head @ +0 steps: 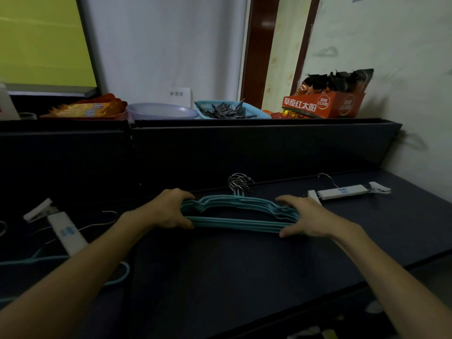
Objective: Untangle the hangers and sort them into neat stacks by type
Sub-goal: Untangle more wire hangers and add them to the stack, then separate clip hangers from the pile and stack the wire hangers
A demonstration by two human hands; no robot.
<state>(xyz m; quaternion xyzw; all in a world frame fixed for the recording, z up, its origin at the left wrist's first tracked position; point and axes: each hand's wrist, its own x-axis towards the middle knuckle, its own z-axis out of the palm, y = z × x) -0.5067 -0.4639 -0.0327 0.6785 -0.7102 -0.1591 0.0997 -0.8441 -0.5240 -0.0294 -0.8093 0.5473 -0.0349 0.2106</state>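
A: Head view, only 1 view on record. Landmark: the teal hanger stack point(238, 216) on the dark table point(244, 277).

B: Hands?

A: Left hand point(168, 211) closes on the stack's left end, right hand point(308, 220) on its right end, thumbs near side, fingers over the far side. Both press inward, squaring it. Metal hooks point(239, 183) bunch together just behind the stack.

B: Done so far?

A: Judged: teal type mostly gathered, several hangers aligned. 1 white clip hanger point(347, 190) lies well right of the stack, set apart.

B: Left to do?

A: Left of the stack, another white clip hanger point(66, 231) lies among thin wire hooks, and a loose teal hanger point(73, 259) sits nearer the camera. That cluster looks unsorted. Exact count there: cannot tell.
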